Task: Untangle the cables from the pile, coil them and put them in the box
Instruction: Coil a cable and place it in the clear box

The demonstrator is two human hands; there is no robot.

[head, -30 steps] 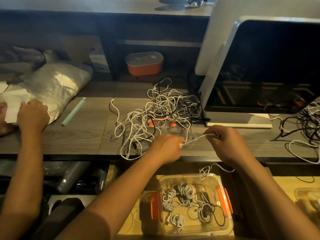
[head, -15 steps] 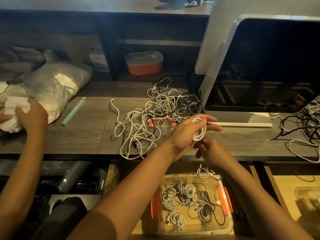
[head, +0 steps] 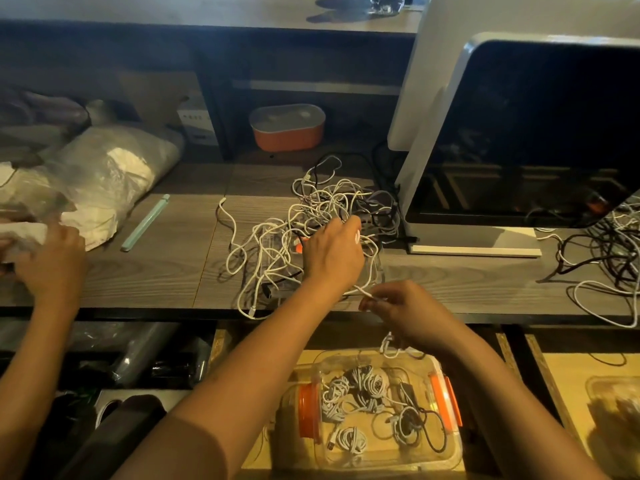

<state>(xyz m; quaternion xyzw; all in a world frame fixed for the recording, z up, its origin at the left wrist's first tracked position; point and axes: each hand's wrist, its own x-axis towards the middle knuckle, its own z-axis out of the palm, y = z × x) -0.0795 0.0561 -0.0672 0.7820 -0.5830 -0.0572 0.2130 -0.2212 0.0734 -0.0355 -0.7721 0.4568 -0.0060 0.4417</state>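
A tangled pile of white and dark cables (head: 322, 206) lies on the wooden desk (head: 166, 271). My left hand (head: 332, 254) hovers over the pile's near side with a white cable (head: 357, 237) looped round its fingers. The cable's free stretch runs down to my right hand (head: 403, 306), which pinches it just off the desk's front edge. Below the desk stands a clear box (head: 381, 462) with orange latches, holding several coiled cables (head: 367, 386).
A white-framed monitor (head: 540, 133) stands at the right, with a second cable tangle (head: 609, 258) beyond it. Another person's hand (head: 52, 268) works on a plastic bag (head: 104, 174) at the left. A mint stick (head: 145, 221) lies nearby. An orange container (head: 287, 128) sits on the back shelf.
The cable first stretched between my hands. My left hand has since risen over the pile with loops round its fingers, while my right hand circled below, feeding the cable.
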